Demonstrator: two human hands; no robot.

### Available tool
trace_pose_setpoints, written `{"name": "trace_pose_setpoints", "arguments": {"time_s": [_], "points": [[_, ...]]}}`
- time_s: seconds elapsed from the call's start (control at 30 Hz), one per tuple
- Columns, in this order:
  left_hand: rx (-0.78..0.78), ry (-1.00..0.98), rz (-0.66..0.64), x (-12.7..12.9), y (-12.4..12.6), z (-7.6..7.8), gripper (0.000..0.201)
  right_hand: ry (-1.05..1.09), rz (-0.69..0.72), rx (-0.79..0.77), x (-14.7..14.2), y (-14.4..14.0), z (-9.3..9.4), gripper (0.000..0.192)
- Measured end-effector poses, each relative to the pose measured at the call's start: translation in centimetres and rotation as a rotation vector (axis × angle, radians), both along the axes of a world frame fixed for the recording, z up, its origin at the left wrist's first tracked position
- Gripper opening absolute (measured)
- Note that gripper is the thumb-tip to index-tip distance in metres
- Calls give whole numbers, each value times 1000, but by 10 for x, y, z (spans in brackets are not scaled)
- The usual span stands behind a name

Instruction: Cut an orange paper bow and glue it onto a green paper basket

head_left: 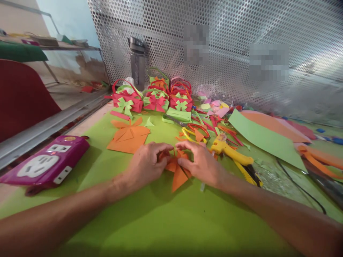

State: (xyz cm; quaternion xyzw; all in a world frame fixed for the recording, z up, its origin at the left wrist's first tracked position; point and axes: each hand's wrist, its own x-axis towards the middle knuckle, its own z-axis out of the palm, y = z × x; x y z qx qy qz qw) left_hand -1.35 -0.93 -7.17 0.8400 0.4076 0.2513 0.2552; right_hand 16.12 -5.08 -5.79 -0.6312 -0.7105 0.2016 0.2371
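Over the green tabletop, my left hand [148, 160] pinches the left side of an orange paper bow [179, 177]. Its fingers are curled round a loop that is partly hidden. My right hand [204, 162] holds the bow's right side between thumb and fingers. The bow's pointed tail hangs toward me. To the left lies an orange paper piece [129, 137] with more bow-like strips on it. Close by my right hand is a yellow glue gun [232, 151], a clear glue stick showing under my wrist. Scissors [194, 130] with red and yellow handles lie behind the bow.
Small paper baskets [156, 101] with bows stand at the back beside a grey bottle [138, 64]. A purple power socket [50, 160] sits at left. Coloured paper sheets [265, 137] and a black cord [301, 187] lie at right. A perforated metal panel [166, 35] rises behind.
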Motion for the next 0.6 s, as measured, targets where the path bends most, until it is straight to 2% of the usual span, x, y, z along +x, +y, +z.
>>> {"name": "trace_pose_setpoints", "arguments": {"time_s": [0.23, 0.3, 0.4, 0.6], "points": [[-22, -31, 6, 0, 0, -3, 32, -30, 44, 18, 0, -2, -1, 22], [-70, -77, -1, -2, 0, -1, 32, -48, 36, 39, -1, -2, -3, 23], [-112, -162, -3, -6, 1, 6, 45, -44, -12, 66, -1, -2, -5, 30], [-41, -239, 149, -19, 8, 19, 53, 63, -40, 98, 4, 0, -4, 35]]}}
